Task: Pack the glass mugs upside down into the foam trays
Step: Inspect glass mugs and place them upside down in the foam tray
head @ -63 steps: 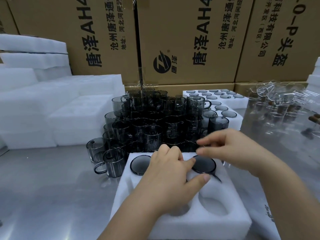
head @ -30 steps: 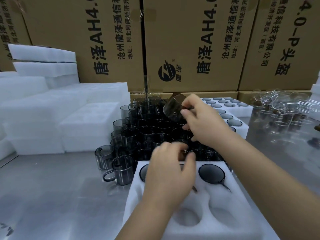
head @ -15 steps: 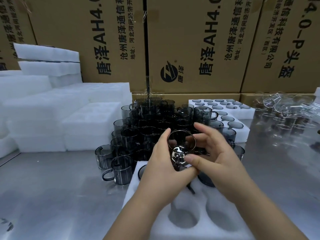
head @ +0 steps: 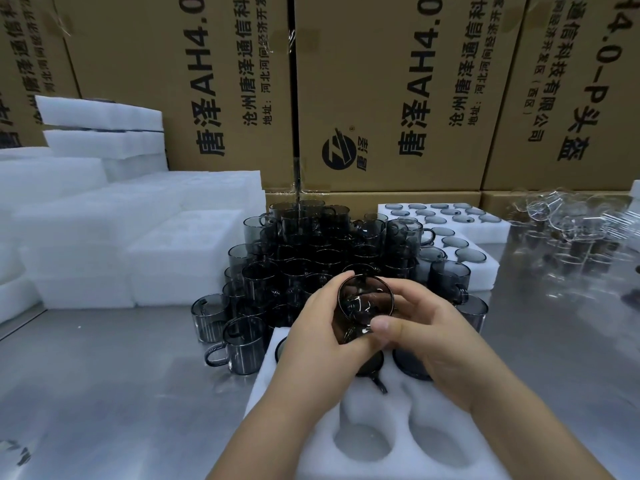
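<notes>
left hand [head: 320, 329], right hand [head: 436, 344]: grip mug [head: 365, 303] | over foam tray [head: 394, 407] | apparently tilted

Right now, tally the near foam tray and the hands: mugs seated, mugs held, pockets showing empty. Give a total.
Seated mugs in the foam tray: 3, one mostly hidden by the left hand
Held mug, gripped by that and the right hand: 1
Empty pockets in view: 2
Total: 6

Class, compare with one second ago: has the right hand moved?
Yes. The right hand has come nearer, from above the mug stack to the foam tray's far end, gripping the mug.
</notes>
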